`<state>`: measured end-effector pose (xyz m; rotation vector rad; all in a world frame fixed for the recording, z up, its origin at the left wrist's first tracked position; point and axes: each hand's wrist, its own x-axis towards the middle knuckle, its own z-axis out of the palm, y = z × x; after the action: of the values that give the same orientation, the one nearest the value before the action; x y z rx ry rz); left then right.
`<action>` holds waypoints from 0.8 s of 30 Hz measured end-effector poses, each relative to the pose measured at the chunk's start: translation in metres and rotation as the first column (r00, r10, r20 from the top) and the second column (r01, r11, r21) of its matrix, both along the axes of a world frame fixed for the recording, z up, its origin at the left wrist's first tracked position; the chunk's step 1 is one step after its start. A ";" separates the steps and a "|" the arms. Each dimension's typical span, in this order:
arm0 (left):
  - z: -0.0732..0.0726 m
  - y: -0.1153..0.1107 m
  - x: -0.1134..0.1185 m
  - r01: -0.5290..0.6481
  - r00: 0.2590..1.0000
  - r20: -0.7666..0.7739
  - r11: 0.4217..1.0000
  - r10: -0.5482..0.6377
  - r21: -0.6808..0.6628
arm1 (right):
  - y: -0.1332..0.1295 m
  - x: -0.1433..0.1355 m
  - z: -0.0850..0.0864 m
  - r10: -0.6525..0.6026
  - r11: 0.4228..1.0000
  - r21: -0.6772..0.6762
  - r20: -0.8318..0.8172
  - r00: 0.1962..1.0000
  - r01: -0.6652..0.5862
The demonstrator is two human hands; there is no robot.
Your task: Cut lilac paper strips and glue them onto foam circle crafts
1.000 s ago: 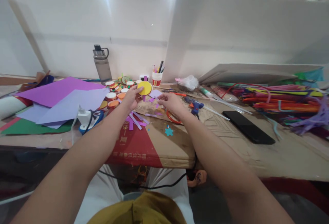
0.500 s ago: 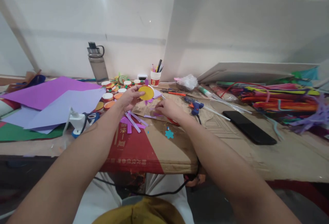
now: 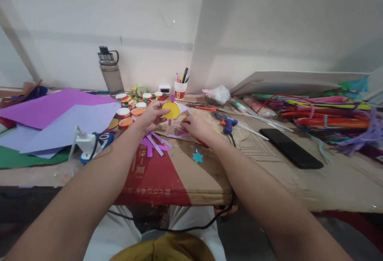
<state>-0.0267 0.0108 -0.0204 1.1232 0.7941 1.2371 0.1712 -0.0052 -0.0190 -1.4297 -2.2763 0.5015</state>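
Observation:
My left hand (image 3: 153,115) pinches a yellow disc (image 3: 171,110) by its left edge, thumb on the face. Purple paper tabs stick out at the disc's top and bottom. Low over the cardboard, my right hand (image 3: 196,127) has its fingers drawn together; whatever lies between them is hidden. Close to its fingertips is a small purple paper strip (image 3: 174,136). Several more purple and lilac strips (image 3: 155,145) lie in a loose pile below my left hand. A blue flower-shaped piece (image 3: 197,157) rests on the cardboard nearer to me.
A blue glue gun (image 3: 229,125) and a black phone (image 3: 290,148) lie on the right. Round orange and white pieces (image 3: 125,122), purple paper sheets (image 3: 74,123) and a water bottle (image 3: 110,73) are on the left. A pen cup (image 3: 180,90) stands behind.
The view has shifted slightly. The yellow disc stays in my left hand, turned a little with its tabs tilted differently. My right hand remains by the purple strips.

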 end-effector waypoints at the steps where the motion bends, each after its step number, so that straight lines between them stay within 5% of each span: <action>1: 0.000 0.000 0.000 -0.007 1.000 0.002 1.000 0.007 -0.012 | 0.001 0.000 0.000 -0.013 1.000 0.003 -0.009 1.000 0.013; 15: 0.002 0.001 0.003 -0.079 0.992 0.091 0.996 0.083 -0.039 | 0.023 0.003 0.010 -0.172 0.984 -0.019 -0.348 0.922 0.177; 21: 0.003 0.001 0.003 -0.133 0.975 0.171 0.989 0.143 -0.068 | 0.027 0.037 0.035 -0.315 0.947 -0.023 -0.264 0.912 0.320; 24: 0.006 0.000 0.004 -0.152 0.964 0.200 0.980 0.176 -0.132 | 0.024 0.070 0.035 -0.484 0.872 0.034 -0.101 0.869 0.489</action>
<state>-0.0230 0.0107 -0.0146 0.8293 0.7981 1.4045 0.2409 0.0184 0.0156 -1.8285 -1.7460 0.3241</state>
